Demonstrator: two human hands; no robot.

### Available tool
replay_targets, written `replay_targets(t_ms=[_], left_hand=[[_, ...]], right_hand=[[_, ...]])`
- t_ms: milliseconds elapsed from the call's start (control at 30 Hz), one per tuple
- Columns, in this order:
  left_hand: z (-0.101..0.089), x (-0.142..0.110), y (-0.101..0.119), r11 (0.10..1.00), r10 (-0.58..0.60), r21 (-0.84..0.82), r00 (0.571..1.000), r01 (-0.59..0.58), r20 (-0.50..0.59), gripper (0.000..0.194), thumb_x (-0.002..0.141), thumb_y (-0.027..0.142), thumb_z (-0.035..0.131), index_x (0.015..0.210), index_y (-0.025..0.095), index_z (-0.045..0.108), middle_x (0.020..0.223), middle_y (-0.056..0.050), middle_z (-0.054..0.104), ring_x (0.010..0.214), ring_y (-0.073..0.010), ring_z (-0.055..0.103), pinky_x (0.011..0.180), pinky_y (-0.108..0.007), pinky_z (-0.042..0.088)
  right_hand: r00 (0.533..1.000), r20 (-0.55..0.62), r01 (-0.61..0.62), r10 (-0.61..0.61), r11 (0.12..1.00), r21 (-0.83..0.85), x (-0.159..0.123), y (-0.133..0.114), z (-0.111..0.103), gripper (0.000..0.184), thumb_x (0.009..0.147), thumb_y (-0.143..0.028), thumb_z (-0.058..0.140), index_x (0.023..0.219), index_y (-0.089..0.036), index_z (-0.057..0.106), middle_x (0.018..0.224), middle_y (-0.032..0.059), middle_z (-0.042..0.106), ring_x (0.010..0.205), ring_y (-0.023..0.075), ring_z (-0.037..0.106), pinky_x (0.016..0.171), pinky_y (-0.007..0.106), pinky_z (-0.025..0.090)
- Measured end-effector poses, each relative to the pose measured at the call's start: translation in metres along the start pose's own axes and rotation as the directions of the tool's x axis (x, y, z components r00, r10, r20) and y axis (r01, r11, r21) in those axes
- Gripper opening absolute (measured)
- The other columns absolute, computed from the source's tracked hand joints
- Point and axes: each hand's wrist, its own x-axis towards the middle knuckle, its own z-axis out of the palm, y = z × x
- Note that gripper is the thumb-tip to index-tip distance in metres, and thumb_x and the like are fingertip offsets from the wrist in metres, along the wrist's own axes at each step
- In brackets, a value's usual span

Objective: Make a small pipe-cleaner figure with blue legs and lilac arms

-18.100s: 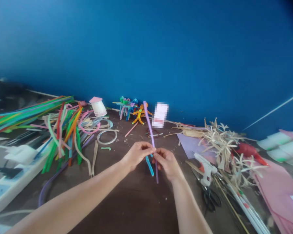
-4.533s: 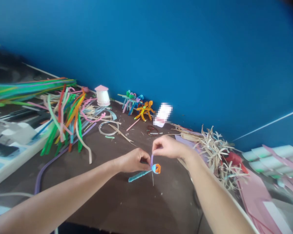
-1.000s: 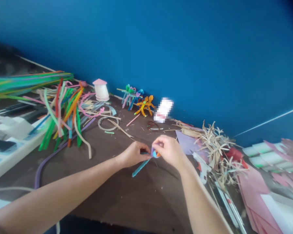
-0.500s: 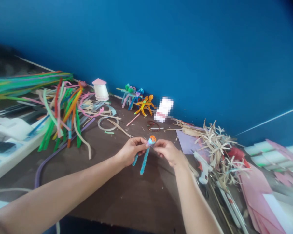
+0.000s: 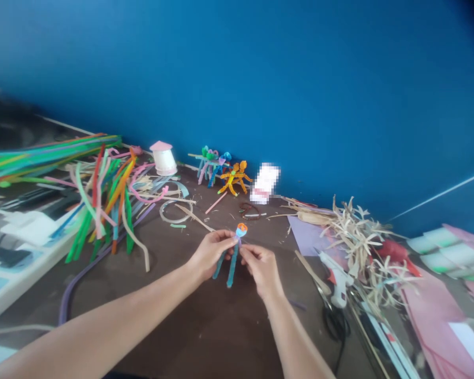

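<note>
A small pipe-cleaner figure (image 5: 231,266) with two blue legs and an orange-topped pale blue head is between my hands, above the middle of the table. My left hand (image 5: 211,256) pinches it at the neck, just under the head, where a bit of lilac shows. From the other side, the closed fingertips of my right hand (image 5: 262,266) press against its upper body. Whether a thin strand lies between those fingertips is too small to make out. Both legs hang down, the left one partly behind my left fingers.
Bundled pipe cleaners (image 5: 106,202) and a power strip (image 5: 27,263) lie at left. Behind stand a white cup-like tower (image 5: 165,160) and an orange pipe-cleaner figure (image 5: 235,178). At right are a glue gun (image 5: 337,279), scissors (image 5: 334,318), straw-like stars (image 5: 351,226) and pink sheets (image 5: 434,300).
My right hand has moved down and left, from beside the head to the upper body. The figure sits slightly lower and further left. The whole view has shifted a little.
</note>
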Motion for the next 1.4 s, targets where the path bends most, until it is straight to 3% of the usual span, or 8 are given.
replay_targets(t_ms=[133,367,567,767,967,1167,1300,1400], left_hand=[[-0.001,0.0,0.0,0.996,-0.065,-0.053,0.997,0.067,0.04,0.018,0.057,0.022,0.07,0.069,0.012,0.06,0.052,0.003,0.054,0.046,-0.0051,0.048,0.047,-0.017,0.039],[-0.001,0.0,0.0,0.985,-0.139,-0.095,0.988,0.145,0.065,0.016,0.055,0.019,0.07,0.066,0.012,0.062,0.053,0.002,0.057,0.047,-0.0053,0.05,0.046,-0.016,0.039],[0.001,0.0,-0.005,0.999,-0.046,0.002,0.998,0.046,0.034,0.017,0.06,0.025,0.069,0.064,0.012,0.058,0.047,0.006,0.049,0.043,-0.0033,0.043,0.044,-0.015,0.037],[-0.001,0.0,-0.013,0.99,0.073,0.124,0.996,-0.066,-0.055,0.019,0.064,0.029,0.065,0.067,0.013,0.056,0.05,0.006,0.05,0.044,-0.0049,0.044,0.045,-0.017,0.038],[0.0,-0.002,-0.015,0.921,0.19,0.355,0.98,-0.159,-0.055,0.019,0.063,0.03,0.063,0.068,0.012,0.058,0.05,0.004,0.051,0.044,-0.0077,0.044,0.042,-0.019,0.037],[0.001,-0.004,-0.014,0.883,0.224,0.434,0.973,-0.177,-0.059,0.019,0.062,0.03,0.062,0.067,0.012,0.058,0.05,0.004,0.05,0.042,-0.0077,0.042,0.04,-0.019,0.035],[0.0,-0.004,-0.013,0.887,0.194,0.424,0.981,-0.182,0.014,0.017,0.063,0.029,0.063,0.064,0.012,0.059,0.049,0.004,0.05,0.042,-0.0069,0.043,0.042,-0.018,0.035],[0.001,-0.005,-0.013,0.91,0.135,0.387,0.989,-0.148,0.06,0.017,0.064,0.029,0.063,0.067,0.013,0.06,0.05,0.004,0.052,0.044,-0.0074,0.045,0.044,-0.019,0.038]], right_hand=[[0.997,-0.007,0.079,-0.079,0.996,-0.051,-0.003,-0.001,0.0,0.025,0.073,-0.035,0.055,0.078,-0.014,0.068,0.053,-0.0009,0.057,0.041,0.0086,0.044,0.04,0.02,0.035],[0.969,-0.057,0.229,-0.239,0.963,-0.145,-0.004,-0.005,-0.002,0.014,0.072,-0.024,0.056,0.074,-0.017,0.068,0.072,0.0031,0.068,0.068,0.0178,0.062,0.065,0.027,0.048],[0.965,-0.072,0.243,-0.253,0.962,-0.124,-0.008,-0.005,0.001,0.016,0.073,-0.021,0.055,0.081,-0.018,0.069,0.078,0.0043,0.069,0.075,0.0192,0.063,0.07,0.03,0.048],[0.973,-0.055,0.218,-0.223,0.972,-0.082,-0.012,-0.005,0.007,0.017,0.075,-0.023,0.053,0.082,-0.016,0.068,0.073,0.005,0.069,0.069,0.0193,0.064,0.063,0.028,0.05],[0.894,-0.055,0.363,-0.444,0.792,-0.491,-0.018,-0.009,-0.002,0.015,0.078,-0.018,0.049,0.078,-0.019,0.064,0.072,0.0033,0.065,0.065,0.015,0.06,0.063,0.023,0.045],[0.843,-0.006,0.421,-0.538,0.666,-0.616,-0.023,-0.017,-0.01,0.019,0.082,-0.019,0.045,0.08,-0.021,0.064,0.07,0.0035,0.062,0.067,0.0142,0.059,0.066,0.022,0.042],[0.846,-0.091,0.395,-0.526,0.731,-0.556,-0.02,-0.017,-0.009,0.015,0.08,-0.02,0.047,0.079,-0.019,0.061,0.077,0.0046,0.058,0.071,0.0143,0.056,0.067,0.023,0.041],[0.912,-0.163,0.3,-0.376,0.883,-0.36,-0.012,-0.014,-0.01,0.01,0.075,-0.021,0.051,0.07,-0.017,0.059,0.069,0.0029,0.059,0.065,0.0141,0.054,0.061,0.023,0.04]])
